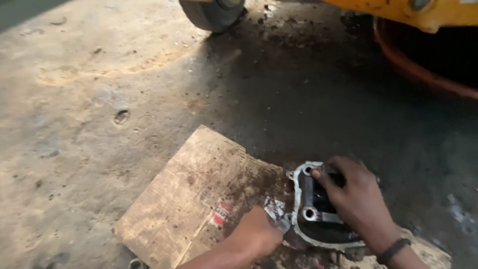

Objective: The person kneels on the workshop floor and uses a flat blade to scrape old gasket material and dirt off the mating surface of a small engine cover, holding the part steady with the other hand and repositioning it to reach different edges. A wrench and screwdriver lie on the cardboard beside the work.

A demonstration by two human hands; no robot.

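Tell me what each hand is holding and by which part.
Right hand steadies the metal engine cover by its upper right rim. Left hand grips a small metal tool by its lower end.

I observe my right hand (356,199) gripping a metal engine cover (318,214); my left hand (256,234) presses a scraper (279,219) against its rim, over stained cardboard (199,199).

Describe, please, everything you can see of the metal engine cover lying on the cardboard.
The metal engine cover is a greyish cast piece with a pale, rounded rim, round bolt holes and a dark, oily hollow facing up. It lies flat on the stained cardboard on the floor. The right hand rests over its upper right side; the left hand presses a small tool against its left edge.
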